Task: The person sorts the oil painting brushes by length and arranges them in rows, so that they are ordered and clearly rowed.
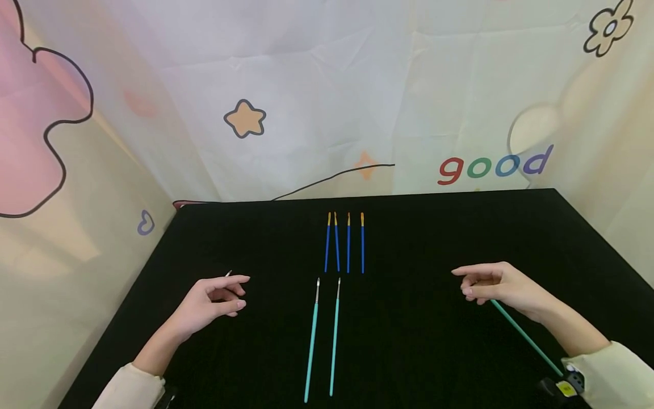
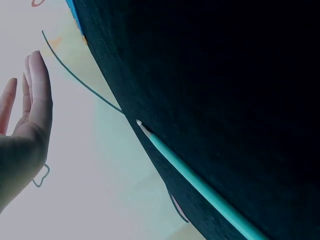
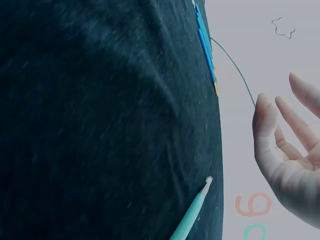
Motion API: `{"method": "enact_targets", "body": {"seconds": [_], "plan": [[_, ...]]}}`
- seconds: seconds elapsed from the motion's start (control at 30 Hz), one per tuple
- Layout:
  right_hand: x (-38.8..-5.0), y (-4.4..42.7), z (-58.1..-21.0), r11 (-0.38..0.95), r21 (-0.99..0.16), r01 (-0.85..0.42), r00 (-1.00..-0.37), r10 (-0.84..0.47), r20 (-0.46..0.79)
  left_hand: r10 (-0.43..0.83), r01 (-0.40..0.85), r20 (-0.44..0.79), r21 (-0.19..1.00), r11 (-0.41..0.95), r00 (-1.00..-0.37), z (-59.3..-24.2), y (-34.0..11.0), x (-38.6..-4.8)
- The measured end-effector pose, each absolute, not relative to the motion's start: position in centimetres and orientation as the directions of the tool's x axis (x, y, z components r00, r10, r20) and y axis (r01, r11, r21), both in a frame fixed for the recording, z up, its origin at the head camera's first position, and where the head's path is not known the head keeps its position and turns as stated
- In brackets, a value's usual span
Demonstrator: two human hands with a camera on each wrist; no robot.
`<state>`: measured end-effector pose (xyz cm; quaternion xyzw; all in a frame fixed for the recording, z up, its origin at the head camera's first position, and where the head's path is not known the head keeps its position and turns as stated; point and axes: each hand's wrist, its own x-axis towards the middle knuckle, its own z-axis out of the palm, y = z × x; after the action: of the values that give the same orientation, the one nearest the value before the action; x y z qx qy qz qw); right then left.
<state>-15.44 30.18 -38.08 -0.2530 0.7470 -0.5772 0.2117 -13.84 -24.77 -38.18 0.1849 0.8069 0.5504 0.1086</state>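
Note:
My left hand (image 1: 212, 302) is over the left side of the black table, fingers loosely bent and holding nothing. The pale tip of a paintbrush (image 1: 228, 273) shows just beyond it; in the left wrist view that teal-handled paintbrush (image 2: 200, 185) lies apart from the hand. My right hand (image 1: 498, 287), also loosely bent and without anything in it, is on the right above another teal-handled paintbrush (image 1: 526, 338), whose tip the hand hides in the head view. Between the hands lie two teal paintbrushes, one left (image 1: 311, 352) and one right (image 1: 334, 346), bristles pointing away.
Several short blue paintbrushes (image 1: 348, 247) with golden tips lie side by side farther back. The black cloth-covered table (image 1: 419, 341) reaches a printed backdrop (image 1: 327, 113) at its far edge. A dark wrist device (image 1: 567, 386) sits by the right sleeve.

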Motion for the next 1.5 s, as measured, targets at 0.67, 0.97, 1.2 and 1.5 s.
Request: {"method": "enact_targets", "body": {"seconds": [0.67, 0.97, 1.2, 1.5], "plan": [[-15.2, 33.0, -40.2, 0.317, -0.945, -0.086, -0.820, -0.561, -0.114, 0.333, 0.080, -0.083, 0.891, 0.447, -0.939, -38.6, -28.2, -13.8], [-15.1, 34.4, -40.5, 0.357, -0.927, -0.111, -0.833, -0.543, -0.109, 0.343, 0.093, -0.104, 0.854, 0.512, -0.934, -38.6, -29.8, -14.5], [-15.0, 35.2, -40.9, 0.429, -0.897, -0.104, -0.846, -0.513, -0.147, 0.403, 0.128, -0.125, 0.829, 0.544, -0.907, -38.7, -31.1, -15.2], [-14.9, 35.8, -41.1, 0.475, -0.875, -0.096, -0.847, -0.501, -0.179, 0.442, 0.122, -0.172, 0.819, 0.561, -0.880, -38.5, -32.4, -15.7]]}}
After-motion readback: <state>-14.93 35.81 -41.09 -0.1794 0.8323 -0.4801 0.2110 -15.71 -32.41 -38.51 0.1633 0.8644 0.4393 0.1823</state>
